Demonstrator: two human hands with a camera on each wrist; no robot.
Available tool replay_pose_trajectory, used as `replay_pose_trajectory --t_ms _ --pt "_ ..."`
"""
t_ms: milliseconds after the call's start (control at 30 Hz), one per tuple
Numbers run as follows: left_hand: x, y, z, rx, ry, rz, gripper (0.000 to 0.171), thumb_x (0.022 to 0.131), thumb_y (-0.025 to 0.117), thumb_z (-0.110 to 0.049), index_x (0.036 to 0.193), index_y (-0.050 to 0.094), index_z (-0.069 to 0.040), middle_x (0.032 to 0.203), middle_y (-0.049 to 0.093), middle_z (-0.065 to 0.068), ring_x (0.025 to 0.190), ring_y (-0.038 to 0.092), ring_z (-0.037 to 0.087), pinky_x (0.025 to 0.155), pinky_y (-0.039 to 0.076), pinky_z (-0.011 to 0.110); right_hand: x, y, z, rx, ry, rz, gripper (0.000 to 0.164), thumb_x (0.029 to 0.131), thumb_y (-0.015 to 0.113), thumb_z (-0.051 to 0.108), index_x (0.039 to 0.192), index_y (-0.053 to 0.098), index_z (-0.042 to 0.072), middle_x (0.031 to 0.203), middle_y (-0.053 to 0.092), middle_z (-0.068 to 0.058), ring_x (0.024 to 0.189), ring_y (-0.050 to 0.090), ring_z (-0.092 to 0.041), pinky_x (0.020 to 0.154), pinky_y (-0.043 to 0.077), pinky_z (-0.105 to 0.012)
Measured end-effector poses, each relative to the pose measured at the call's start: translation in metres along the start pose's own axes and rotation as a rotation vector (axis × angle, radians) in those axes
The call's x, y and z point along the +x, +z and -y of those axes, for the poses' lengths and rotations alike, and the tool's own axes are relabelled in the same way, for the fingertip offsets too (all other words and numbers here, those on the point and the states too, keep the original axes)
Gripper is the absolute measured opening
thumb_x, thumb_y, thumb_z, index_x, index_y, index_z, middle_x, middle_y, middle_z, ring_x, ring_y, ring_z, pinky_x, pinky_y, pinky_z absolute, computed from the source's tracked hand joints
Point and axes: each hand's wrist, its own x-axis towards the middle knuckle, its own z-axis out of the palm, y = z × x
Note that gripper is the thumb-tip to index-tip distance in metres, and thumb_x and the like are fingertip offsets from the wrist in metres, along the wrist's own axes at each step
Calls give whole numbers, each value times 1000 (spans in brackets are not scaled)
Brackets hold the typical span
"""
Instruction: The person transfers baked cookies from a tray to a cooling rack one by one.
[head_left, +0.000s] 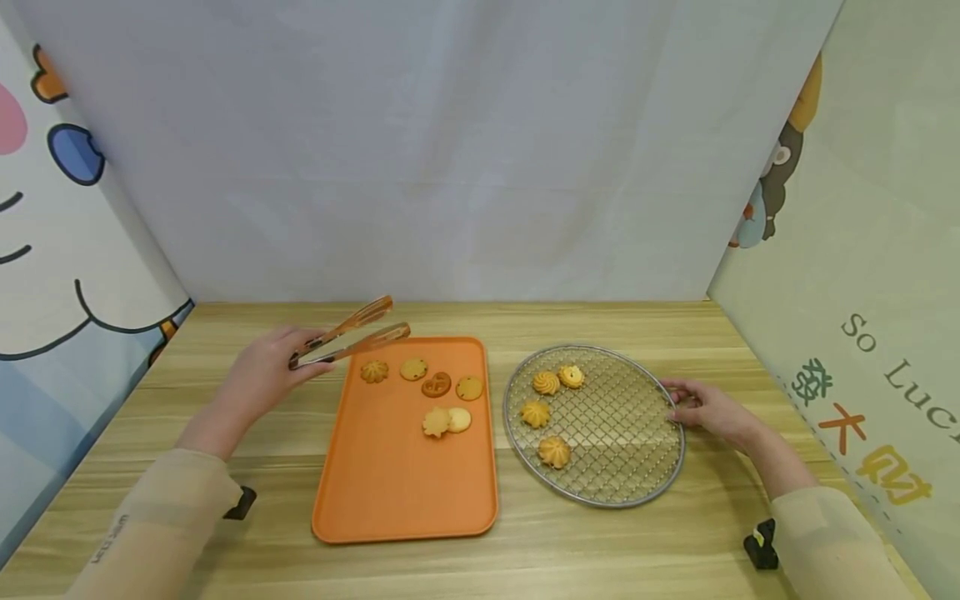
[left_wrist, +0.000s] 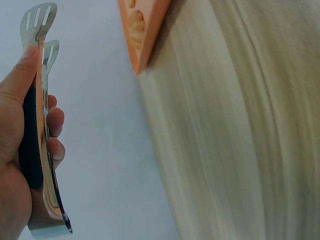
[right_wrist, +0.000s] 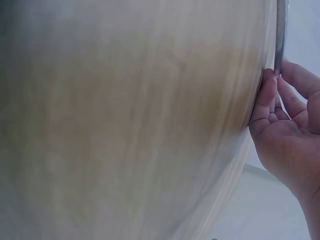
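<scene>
Metal serving tongs [head_left: 384,336] with slotted ends are gripped in my left hand [head_left: 270,371], raised over the tray's back left corner. The tong arms stand apart, nothing between them. The orange rectangular tray [head_left: 405,492] carries several cookies toward its back, among them a fluted one [head_left: 375,371] and a pretzel-shaped one [head_left: 437,384]. To its right lies a round wire rack [head_left: 630,425] with several cookies on its left half, such as a swirled one [head_left: 546,382]. My right hand [head_left: 712,412] pinches the rack's right rim [right_wrist: 281,40] between thumb and fingers.
Tray and rack lie side by side on a wood-grain table [head_left: 585,550]. A pale cloth [head_left: 450,150] hangs behind the table's far edge. Printed panels flank both sides, the right one [head_left: 862,250] bearing lettering. Black wrist mounts [head_left: 762,546] sit at the sleeves.
</scene>
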Motion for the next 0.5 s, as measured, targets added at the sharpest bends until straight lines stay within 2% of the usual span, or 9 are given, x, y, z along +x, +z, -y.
replay_pose_trajectory --t_ms 233,500 --pt "-7 5 12 6 -25 104 53 76 78 -23 119 62 2 100 64 18 80 62 30 67 51 45 2 0 -2 8 2 2 64 90 62 7 141 29 -13 114 45 -22 91 49 -13 75 48 -19" --pt "-15 10 20 37 -64 203 51 80 75 -28 122 61 -2 103 64 16 83 63 30 70 52 46 3 1 -4 11 3 1 65 90 63 9 141 29 -12 115 45 -23 91 50 -12 75 48 -19"
